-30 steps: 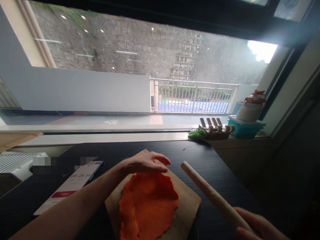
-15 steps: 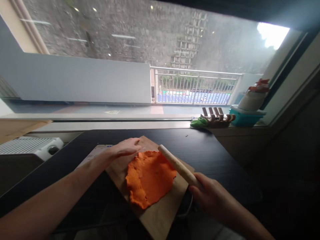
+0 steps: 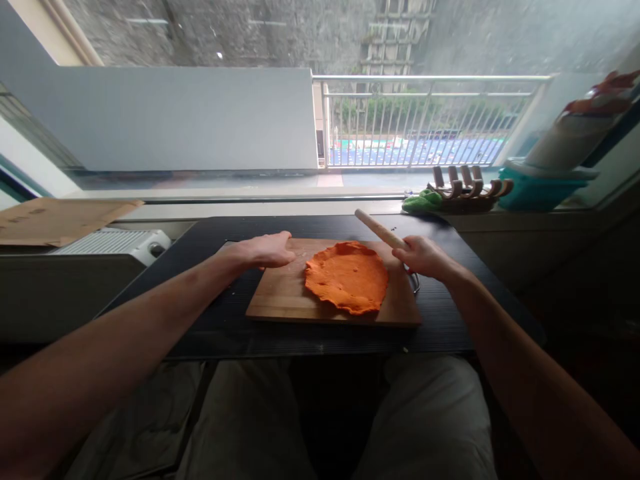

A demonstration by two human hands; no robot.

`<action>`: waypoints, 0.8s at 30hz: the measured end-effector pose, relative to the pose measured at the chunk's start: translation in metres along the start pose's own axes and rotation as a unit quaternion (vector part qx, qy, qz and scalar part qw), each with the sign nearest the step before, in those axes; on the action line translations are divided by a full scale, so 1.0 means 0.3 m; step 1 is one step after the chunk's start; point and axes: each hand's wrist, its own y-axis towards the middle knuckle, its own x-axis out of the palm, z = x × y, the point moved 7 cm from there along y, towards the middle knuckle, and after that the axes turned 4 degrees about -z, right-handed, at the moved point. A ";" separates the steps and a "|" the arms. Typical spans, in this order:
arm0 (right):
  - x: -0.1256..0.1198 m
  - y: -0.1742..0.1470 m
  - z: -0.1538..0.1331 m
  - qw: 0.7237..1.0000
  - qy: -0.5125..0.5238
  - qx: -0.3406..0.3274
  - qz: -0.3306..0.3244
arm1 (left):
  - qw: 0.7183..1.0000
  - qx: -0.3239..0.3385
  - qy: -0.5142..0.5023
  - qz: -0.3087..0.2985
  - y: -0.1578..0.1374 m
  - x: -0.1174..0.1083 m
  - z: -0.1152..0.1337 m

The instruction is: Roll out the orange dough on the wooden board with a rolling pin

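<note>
A flat, ragged-edged round of orange dough (image 3: 347,277) lies on a wooden cutting board (image 3: 280,303). At the board's far left corner, my left hand (image 3: 270,251) grips its edge, thumb on top and other fingers mostly hidden. My right hand (image 3: 425,257) is closed round one end of a pale wooden rolling pin (image 3: 380,228). The pin points away and to the left, beyond the dough's far right side. Below my right hand, a metal loop handle (image 3: 416,283) shows at the board's right side.
The board lies on a black table (image 3: 210,327). On the windowsill stand a green cloth (image 3: 423,201), a brown rack (image 3: 465,193) and a teal box (image 3: 540,187) with a bag on top. To the left are a white heater (image 3: 115,243) and cardboard (image 3: 65,220).
The board has turned from a diagonal to nearly square with the table edge, dough with it. My right hand has lifted the rolling pin off the dough. The camera view has shifted.
</note>
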 end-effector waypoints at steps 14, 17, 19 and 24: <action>0.004 0.005 -0.016 0.998 -0.016 -0.015 -0.059 | 0.992 0.080 0.101 -0.001 0.234 0.020 0.032; -0.003 0.018 -0.017 0.998 -0.040 -0.019 -0.055 | 0.991 0.079 0.104 0.001 0.227 0.000 0.023; -0.009 0.018 -0.028 0.996 -0.068 -0.037 -0.052 | 0.991 0.077 0.110 0.005 0.200 -0.010 0.033; -0.030 -0.004 -0.048 0.989 -0.134 0.015 -0.061 | 0.987 0.096 0.123 0.027 0.129 -0.021 0.078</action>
